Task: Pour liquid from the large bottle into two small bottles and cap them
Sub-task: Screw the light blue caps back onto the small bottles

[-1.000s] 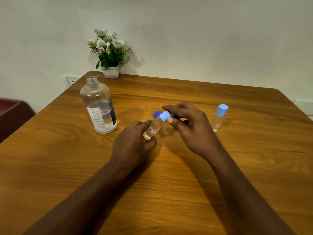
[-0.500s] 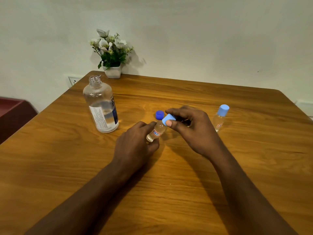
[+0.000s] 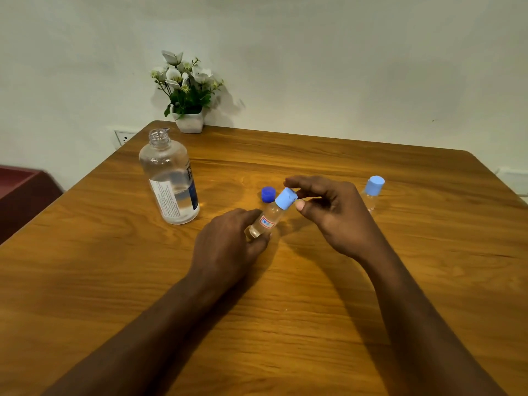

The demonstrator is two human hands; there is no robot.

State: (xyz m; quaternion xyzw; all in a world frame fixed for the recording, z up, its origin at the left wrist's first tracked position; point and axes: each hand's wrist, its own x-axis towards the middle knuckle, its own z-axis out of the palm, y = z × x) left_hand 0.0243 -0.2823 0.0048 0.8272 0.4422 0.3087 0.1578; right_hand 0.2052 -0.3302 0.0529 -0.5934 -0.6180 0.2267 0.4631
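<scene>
My left hand (image 3: 228,244) grips the lower body of a small clear bottle (image 3: 267,220), which tilts to the right. A light blue cap (image 3: 285,198) sits on its neck. My right hand (image 3: 334,212) hovers beside that cap with thumb and fingers slightly apart around it, barely touching. A second small bottle with a light blue cap (image 3: 373,188) stands behind my right hand, partly hidden. The large clear bottle (image 3: 171,184) stands uncapped at the left, about a third full. Its dark blue cap (image 3: 268,194) lies on the table.
The wooden table (image 3: 257,324) fills the view. A white pot of flowers (image 3: 188,110) stands at the far edge near the wall. A dark red piece of furniture (image 3: 20,192) sits left of the table. A wall socket (image 3: 123,137) is behind the large bottle.
My right-hand fingers were pinched on the light blue cap and have loosened from it. The small bottle stays in my left hand at about the same spot.
</scene>
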